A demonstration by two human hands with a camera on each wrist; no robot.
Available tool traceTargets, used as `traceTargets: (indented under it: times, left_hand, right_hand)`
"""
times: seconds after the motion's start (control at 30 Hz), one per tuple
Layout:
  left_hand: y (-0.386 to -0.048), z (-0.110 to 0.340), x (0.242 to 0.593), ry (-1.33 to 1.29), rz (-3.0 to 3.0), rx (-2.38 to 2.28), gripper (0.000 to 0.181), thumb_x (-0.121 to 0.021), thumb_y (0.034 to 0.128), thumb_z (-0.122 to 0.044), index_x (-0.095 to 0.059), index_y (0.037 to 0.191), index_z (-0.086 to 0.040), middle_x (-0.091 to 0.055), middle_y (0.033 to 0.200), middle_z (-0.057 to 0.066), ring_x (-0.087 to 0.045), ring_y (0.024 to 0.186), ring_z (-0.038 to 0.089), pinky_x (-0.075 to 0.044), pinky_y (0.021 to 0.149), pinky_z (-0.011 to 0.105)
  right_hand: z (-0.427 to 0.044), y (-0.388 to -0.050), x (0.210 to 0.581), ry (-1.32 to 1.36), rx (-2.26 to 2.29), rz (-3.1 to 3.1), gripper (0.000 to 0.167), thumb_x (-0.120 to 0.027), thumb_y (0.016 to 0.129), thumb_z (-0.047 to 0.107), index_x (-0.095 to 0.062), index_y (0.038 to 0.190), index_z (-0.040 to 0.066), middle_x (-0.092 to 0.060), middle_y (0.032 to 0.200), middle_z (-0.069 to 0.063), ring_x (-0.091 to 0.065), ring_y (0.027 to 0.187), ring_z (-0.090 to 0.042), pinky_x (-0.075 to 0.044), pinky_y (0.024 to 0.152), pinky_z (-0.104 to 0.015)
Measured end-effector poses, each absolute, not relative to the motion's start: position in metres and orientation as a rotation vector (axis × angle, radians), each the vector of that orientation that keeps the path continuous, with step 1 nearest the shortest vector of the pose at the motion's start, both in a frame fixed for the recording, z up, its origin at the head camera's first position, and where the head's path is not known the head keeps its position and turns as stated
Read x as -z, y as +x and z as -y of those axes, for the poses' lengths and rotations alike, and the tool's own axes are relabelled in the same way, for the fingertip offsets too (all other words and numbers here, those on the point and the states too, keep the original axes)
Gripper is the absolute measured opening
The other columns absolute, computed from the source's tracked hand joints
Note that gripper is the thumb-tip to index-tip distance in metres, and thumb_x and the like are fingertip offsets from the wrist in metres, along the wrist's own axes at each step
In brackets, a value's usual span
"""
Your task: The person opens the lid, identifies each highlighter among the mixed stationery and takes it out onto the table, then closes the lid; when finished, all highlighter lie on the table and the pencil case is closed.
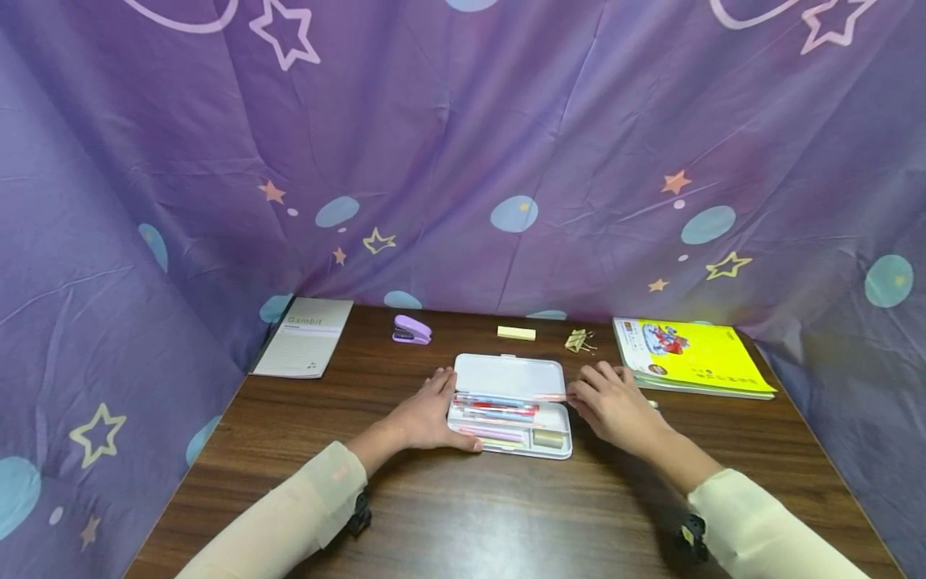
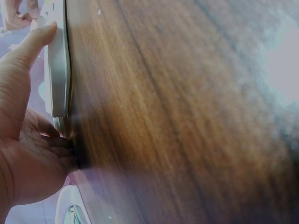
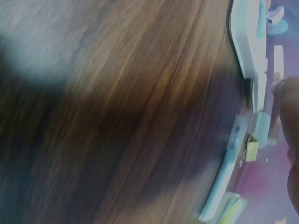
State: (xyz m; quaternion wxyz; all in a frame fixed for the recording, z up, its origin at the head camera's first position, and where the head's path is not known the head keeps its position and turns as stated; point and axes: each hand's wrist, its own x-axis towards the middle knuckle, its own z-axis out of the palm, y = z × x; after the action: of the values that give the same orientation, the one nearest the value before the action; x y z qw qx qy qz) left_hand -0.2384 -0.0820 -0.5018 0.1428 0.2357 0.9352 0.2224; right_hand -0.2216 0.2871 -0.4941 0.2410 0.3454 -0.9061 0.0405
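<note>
A white pencil case [image 1: 510, 375] lies unfolded on the wooden table, holding several pens [image 1: 499, 412] and a tan block [image 1: 549, 438]. At its left end my left hand [image 1: 432, 414] holds the case steady, thumb on the front edge and fingers along the side. The left wrist view shows that thumb on the white case wall [image 2: 58, 70]. My right hand [image 1: 615, 406] is at the right end, pinching a slim orange-pink pen [image 1: 553, 397] that reaches over the case; its exact kind is unclear. Under the right hand lies a bluish-white pen [image 3: 223, 175].
Along the back stand a purple stapler [image 1: 412, 330], a pale yellow bar [image 1: 517, 333] and gold binder clips [image 1: 577, 341]. A notepad [image 1: 304, 342] lies back left, a yellow book [image 1: 698, 358] back right. A purple curtain [image 1: 463, 161] hangs behind the table.
</note>
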Motion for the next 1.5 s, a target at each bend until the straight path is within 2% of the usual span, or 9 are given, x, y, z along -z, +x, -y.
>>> traceTargets:
  times: [0.27,0.4,0.57,0.67,0.83,1.13,1.5]
  left_hand:
    - [-0.239,0.082,0.503,0.673,-2.697,-0.644,0.147,-0.085,0.0783,-0.080,-0.012,0.175,0.004,-0.013,0.184,0.026,-0.013,0.173,0.043,-0.023,0.140,0.055]
    - [-0.239,0.082,0.503,0.669,-2.692,-0.644,0.147,-0.085,0.0787,-0.080,-0.012,0.175,0.003,-0.012,0.185,0.025,-0.013,0.173,0.042,-0.024,0.140,0.055]
    - [-0.238,0.082,0.503,0.661,-2.688,-0.648,0.146,-0.085,0.0791,-0.079,-0.012,0.176,0.003,-0.012,0.185,0.025,-0.013,0.173,0.042,-0.024,0.140,0.055]
    - [-0.238,0.082,0.503,0.661,-2.688,-0.650,0.146,-0.085,0.0792,-0.079,-0.011,0.176,0.003,-0.012,0.185,0.024,-0.013,0.173,0.042,-0.024,0.140,0.055]
    - [-0.238,0.082,0.502,0.666,-2.690,-0.647,0.146,-0.085,0.0790,-0.079,-0.012,0.176,0.002,-0.012,0.185,0.024,-0.012,0.173,0.041,-0.023,0.140,0.054]
    - [-0.239,0.082,0.503,0.657,-2.687,-0.648,0.146,-0.085,0.0793,-0.079,-0.011,0.176,0.002,-0.012,0.185,0.024,-0.012,0.174,0.041,-0.023,0.141,0.054]
    - [-0.239,0.082,0.503,0.665,-2.683,-0.646,0.146,-0.084,0.0792,-0.080,-0.011,0.176,0.002,-0.012,0.185,0.023,-0.012,0.174,0.040,-0.023,0.141,0.054]
  right_hand:
    - [-0.308,-0.216,0.492,0.897,-0.067,2.512,0.022,-0.092,0.088,0.012,-0.076,0.103,0.016,-0.065,0.097,0.002,-0.056,0.096,-0.025,-0.041,0.080,-0.051]
    - [-0.319,-0.214,0.492,0.876,-0.052,2.532,0.027,-0.094,0.086,0.011,-0.076,0.105,0.016,-0.065,0.098,0.002,-0.056,0.097,-0.027,-0.043,0.082,-0.058]
    - [-0.332,-0.211,0.495,0.848,-0.038,2.547,0.028,-0.093,0.085,0.011,-0.077,0.107,0.015,-0.067,0.101,-0.001,-0.058,0.101,-0.030,-0.046,0.091,-0.070]
    - [-0.339,-0.208,0.498,0.826,-0.039,2.557,0.026,-0.092,0.087,0.012,-0.077,0.107,0.015,-0.069,0.102,-0.001,-0.059,0.101,-0.030,-0.047,0.086,-0.064]
    - [-0.350,-0.205,0.503,0.802,-0.041,2.556,0.023,-0.091,0.088,0.012,-0.076,0.105,0.015,-0.070,0.102,-0.001,-0.058,0.099,-0.029,-0.043,0.076,-0.053]
    - [-0.361,-0.201,0.511,0.825,-0.013,2.523,0.024,-0.093,0.084,0.012,-0.075,0.099,0.016,-0.070,0.099,-0.002,-0.058,0.095,-0.029,-0.042,0.077,-0.052]
    - [-0.362,-0.199,0.515,0.847,0.057,2.488,0.027,-0.094,0.083,0.016,-0.075,0.101,0.012,-0.071,0.104,-0.007,-0.060,0.096,-0.032,-0.040,0.075,-0.052]
